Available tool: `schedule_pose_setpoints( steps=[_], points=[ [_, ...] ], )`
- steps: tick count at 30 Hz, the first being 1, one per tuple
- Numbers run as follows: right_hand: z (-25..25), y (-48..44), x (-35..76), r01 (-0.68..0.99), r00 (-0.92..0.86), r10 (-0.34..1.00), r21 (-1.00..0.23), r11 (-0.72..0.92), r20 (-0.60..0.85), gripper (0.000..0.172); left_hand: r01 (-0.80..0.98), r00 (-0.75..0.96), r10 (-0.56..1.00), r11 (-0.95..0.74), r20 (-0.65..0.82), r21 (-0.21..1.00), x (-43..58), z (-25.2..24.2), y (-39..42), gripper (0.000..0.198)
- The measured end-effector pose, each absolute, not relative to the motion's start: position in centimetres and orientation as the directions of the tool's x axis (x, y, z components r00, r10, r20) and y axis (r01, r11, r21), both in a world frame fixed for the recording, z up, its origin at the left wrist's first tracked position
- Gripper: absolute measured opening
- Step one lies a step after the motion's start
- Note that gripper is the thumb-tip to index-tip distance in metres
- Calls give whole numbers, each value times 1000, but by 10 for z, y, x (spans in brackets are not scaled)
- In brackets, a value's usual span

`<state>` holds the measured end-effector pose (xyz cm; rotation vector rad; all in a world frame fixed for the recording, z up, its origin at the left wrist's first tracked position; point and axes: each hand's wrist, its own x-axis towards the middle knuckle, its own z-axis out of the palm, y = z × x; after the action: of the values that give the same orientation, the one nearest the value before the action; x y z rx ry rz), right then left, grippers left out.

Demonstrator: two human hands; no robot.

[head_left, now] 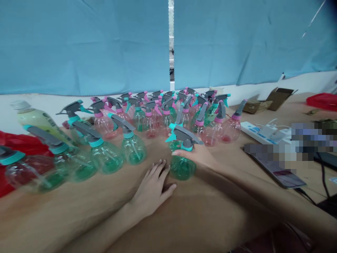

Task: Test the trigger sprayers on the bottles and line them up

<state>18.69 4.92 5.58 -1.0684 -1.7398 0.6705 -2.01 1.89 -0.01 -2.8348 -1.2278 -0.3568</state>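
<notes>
My right hand (198,154) is wrapped round the neck of a green spray bottle (183,168) with a grey and turquoise trigger head. That bottle stands upright near the middle of the table. Just left of it, my left hand (155,186) lies flat on the tabletop with its fingers spread, holding nothing. To the left stand several more green spray bottles (133,149) with turquoise collars. Behind my right hand is a crowd of pink spray bottles (231,128) and green ones, their lower parts partly hiding each other.
A large pale-yellow bottle (42,123) and a red plastic bag (15,140) are at the left. On the right lie a phone (276,168), a white power strip (254,131) with plugs, and an opened cardboard box (279,98). A blue cloth (92,45) hangs behind the table (205,214).
</notes>
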Motion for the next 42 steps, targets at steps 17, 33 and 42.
schedule_pose_setpoints(
  steps=[17, 33, 42],
  points=[
    [31, 20, 194, 755, -216, 836, -457, 471, 504, 60, 812, 527, 741, -583, 415, 8, -22, -3, 0, 35],
    [50, 72, 111, 934, -87, 831, -244, 259, 550, 79, 802, 541, 741, -598, 398, 22, -43, 1, -10, 31],
    [48, 87, 105, 939, -80, 795, -223, 263, 601, 74, 783, 542, 726, -619, 423, 59, -44, -4, -9, 32]
  ],
)
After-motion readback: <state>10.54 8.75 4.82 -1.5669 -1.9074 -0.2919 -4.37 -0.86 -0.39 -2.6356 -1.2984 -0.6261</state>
